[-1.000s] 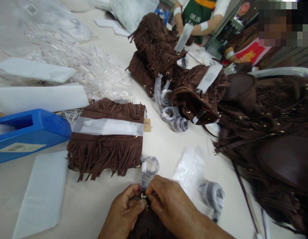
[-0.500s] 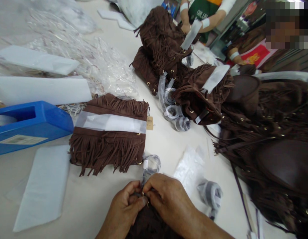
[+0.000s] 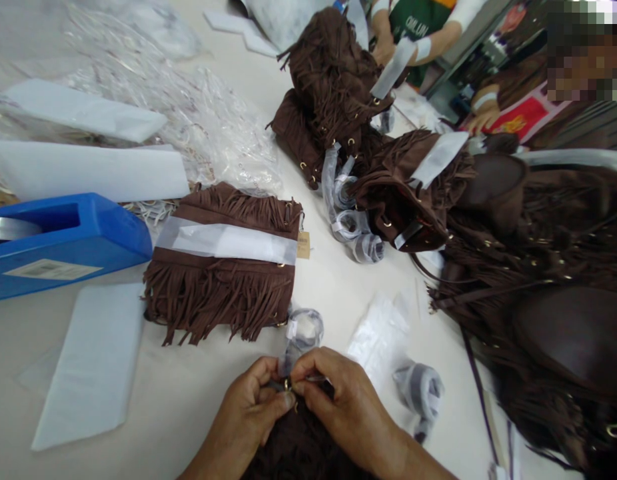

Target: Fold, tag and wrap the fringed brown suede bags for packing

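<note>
A dark brown fringed bag lies at the bottom edge, partly hidden under my wrists. My left hand pinches its upper edge, thumb and fingers closed beside a small gold ring. Right by that ring, my right hand has thumb and forefinger pinched together on something too small to name. A plastic-wrapped rolled strap lies just beyond my fingertips. Farther off is a flat brown fringed bag with a white wrap band across it and a tan tag at its right side.
A blue tape dispenser and white foam sheets are at left, below clear plastic bags. More brown bags are piled at the back and right. Another wrapped strap roll lies right. Co-workers' arms show behind.
My right fingertips have shifted slightly right, and the gold ring shows more plainly between my hands. The view has shifted a little. A co-worker's hand at the back right has moved.
</note>
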A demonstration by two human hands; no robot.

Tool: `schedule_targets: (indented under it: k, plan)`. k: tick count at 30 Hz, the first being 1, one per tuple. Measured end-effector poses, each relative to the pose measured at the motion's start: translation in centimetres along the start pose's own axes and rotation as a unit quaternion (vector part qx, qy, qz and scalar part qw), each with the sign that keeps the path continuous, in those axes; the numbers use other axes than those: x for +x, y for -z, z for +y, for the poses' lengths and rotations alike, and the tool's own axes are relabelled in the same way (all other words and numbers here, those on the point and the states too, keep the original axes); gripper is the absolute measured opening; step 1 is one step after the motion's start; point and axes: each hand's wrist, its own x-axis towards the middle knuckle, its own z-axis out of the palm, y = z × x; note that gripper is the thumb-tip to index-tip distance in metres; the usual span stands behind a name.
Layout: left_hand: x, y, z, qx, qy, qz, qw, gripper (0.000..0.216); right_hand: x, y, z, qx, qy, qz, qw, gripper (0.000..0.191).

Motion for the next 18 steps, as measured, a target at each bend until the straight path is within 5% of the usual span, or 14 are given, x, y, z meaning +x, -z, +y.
schedule_targets:
  k: [12, 18]
  plan:
    - [0.7, 0.6, 3.6, 0.038, 0.019, -0.007, 0.999, 0.049, -0.3, -0.7, 0.5, 0.024, 0.01, 0.003, 1.0, 0.021]
    - [0.5, 1.0, 3.6, 0.017, 0.036, 0.004, 0.999, 0.049, -1.6, 0.7, 0.3, 0.056, -0.032, 0.106, 0.992, 0.021]
